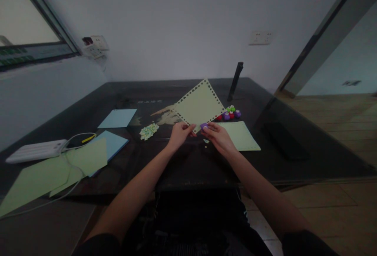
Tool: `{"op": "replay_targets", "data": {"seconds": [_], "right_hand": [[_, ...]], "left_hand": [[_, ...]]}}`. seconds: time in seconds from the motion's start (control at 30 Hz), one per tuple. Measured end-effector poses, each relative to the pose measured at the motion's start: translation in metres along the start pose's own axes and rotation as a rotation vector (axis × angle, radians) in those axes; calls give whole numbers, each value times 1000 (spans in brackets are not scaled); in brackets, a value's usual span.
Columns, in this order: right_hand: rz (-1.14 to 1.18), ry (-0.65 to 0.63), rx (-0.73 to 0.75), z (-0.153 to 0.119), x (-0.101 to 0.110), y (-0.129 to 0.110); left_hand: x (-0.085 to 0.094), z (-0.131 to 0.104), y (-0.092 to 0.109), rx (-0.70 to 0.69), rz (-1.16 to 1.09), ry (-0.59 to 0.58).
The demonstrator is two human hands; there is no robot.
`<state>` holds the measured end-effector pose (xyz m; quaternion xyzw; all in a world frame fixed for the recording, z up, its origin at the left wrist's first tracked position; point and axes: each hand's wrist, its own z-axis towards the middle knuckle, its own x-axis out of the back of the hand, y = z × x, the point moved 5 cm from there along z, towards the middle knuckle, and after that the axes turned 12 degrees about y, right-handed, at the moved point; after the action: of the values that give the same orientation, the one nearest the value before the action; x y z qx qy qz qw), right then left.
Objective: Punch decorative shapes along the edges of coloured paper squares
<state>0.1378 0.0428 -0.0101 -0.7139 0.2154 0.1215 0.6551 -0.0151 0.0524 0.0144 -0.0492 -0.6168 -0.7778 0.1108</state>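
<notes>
Tilted up above the table is a pale green sheet of paper (199,105) with small shapes punched along its edges. My left hand (180,133) pinches the sheet near its lowest corner. In my right hand (219,136) is a purple craft punch (204,126), gripped at the sheet's lower right edge; whether the paper sits inside its slot I cannot tell. Beneath my hands lie a few tiny paper cutouts (206,141). Just beyond my right hand stand several red, purple and green craft punches (231,113). Another pale green sheet (241,136) lies under and beside that hand.
A heap of paper cutouts (149,131) lies left of my hands. Further left are blue sheets (118,118), plain green sheets (64,165), and a white power strip (37,151) with a cable. A black upright rod (235,81) stands behind; a dark flat object (285,141) lies right.
</notes>
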Motion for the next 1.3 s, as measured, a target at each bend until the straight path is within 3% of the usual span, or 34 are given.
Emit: {"op": "replay_targets", "data": {"seconds": [0.37, 1.3], "right_hand": [[-72, 57, 62, 0, 0, -4], [-176, -14, 48, -6, -5, -2]], "left_hand": [[-4, -3, -2, 145, -111, -47], [-5, -1, -5, 17, 38, -53]]}}
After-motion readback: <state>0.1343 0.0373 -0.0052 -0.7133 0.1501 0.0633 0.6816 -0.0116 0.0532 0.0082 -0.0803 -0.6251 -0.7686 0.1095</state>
